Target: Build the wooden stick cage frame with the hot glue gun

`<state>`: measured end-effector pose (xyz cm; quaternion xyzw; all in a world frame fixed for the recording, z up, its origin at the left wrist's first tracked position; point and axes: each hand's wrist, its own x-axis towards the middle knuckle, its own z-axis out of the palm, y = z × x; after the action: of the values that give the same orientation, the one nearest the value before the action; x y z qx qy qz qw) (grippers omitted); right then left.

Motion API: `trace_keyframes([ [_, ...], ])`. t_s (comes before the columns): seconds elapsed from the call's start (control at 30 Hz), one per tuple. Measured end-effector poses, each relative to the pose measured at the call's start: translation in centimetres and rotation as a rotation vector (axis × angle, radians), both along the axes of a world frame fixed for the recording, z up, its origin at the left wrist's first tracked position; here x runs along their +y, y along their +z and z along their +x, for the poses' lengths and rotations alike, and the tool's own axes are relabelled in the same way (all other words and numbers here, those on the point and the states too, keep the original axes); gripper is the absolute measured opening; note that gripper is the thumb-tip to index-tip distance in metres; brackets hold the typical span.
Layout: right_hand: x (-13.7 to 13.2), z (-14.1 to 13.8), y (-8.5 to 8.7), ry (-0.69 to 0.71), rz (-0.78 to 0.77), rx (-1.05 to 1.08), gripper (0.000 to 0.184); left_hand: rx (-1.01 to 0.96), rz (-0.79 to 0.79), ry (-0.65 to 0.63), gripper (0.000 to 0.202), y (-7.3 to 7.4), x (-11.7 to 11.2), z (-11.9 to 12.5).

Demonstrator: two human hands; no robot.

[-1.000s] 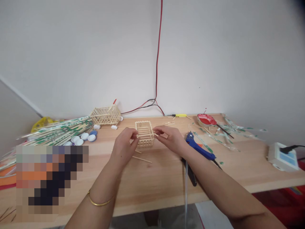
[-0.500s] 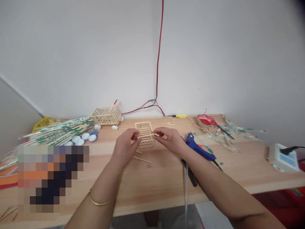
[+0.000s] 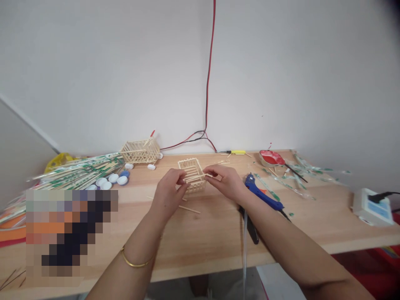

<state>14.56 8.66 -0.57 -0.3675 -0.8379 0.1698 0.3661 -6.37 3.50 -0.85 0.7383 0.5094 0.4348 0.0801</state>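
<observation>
A small openwork box of thin wooden sticks (image 3: 188, 161) sits on the table between my hands. My left hand (image 3: 170, 189) pinches one end of a thin wooden stick (image 3: 200, 177) at the box's near side. The other end of that stick is between the thumb and fingers of my right hand (image 3: 223, 181). My fingertips cover parts of the box, and whether the stick touches it I cannot tell. Beside my left hand, a loose stick (image 3: 189, 209) lies on the wood. To the right of my right hand rests a blue glue gun (image 3: 262, 195).
A finished-looking stick cart (image 3: 140, 151) with white wheels stands at the back left. Near it are bundled wrapped sticks (image 3: 84, 173) and several bottle caps (image 3: 122, 180). A red-stained dish (image 3: 271, 157), plastic wrappers (image 3: 293, 185) and a power strip (image 3: 371, 206) lie rightward.
Both hands have shifted slightly to the right with the stick. The small box has turned a little between them.
</observation>
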Motion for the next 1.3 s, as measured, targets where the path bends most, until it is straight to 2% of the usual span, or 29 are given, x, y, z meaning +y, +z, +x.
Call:
trace_keyframes([
  [0.27,0.1,0.3,0.0,0.013,0.0,-0.001,0.014,0.038,0.005,0.015,0.011,-0.2,0.1,-0.2],
  [0.53,0.2,0.3,-0.1,0.023,-0.028,0.018,0.013,-0.027,-0.087,0.006,0.012,-0.4,0.3,-0.2],
  [0.63,0.2,0.3,-0.1,-0.005,-0.072,0.036,0.024,-0.109,-0.161,-0.04,0.026,-0.5,0.4,-0.3],
  [0.77,0.3,1.3,0.2,-0.075,-0.239,-0.013,0.048,-0.144,-0.266,-0.073,0.041,0.0,0.6,-1.1],
  [0.83,0.4,2.2,0.5,-0.137,-0.317,-0.105,0.045,-0.14,-0.291,-0.028,0.041,0.4,0.5,-1.6],
  [0.93,0.5,3.5,1.2,-0.179,-0.38,-0.338,0.023,-0.15,-0.324,0.086,0.023,0.9,0.3,-2.1],
  [1.0,0.2,4.0,1.7,-0.118,-0.424,-0.492,0.015,-0.149,-0.37,0.161,0.017,1.2,0.2,-2.4],
  [1.1,-1.2,3.6,2.7,0.042,-0.498,-0.612,0.014,-0.098,-0.371,0.279,0.03,1.4,0.2,-2.9],
  [1.2,-3.3,1.8,3.1,0.193,-0.412,-0.587,0.02,-0.042,-0.315,0.365,0.041,1.6,0.4,-3.3],
  [1.27,-4.6,0.2,2.7,0.193,-0.318,-0.539,0.021,-0.031,-0.285,0.395,0.046,1.7,0.5,-3.5],
  [1.3,-5.1,-0.6,2.3,0.151,-0.295,-0.534,0.021,-0.037,-0.271,0.41,0.048,1.7,0.5,-3.6],
])
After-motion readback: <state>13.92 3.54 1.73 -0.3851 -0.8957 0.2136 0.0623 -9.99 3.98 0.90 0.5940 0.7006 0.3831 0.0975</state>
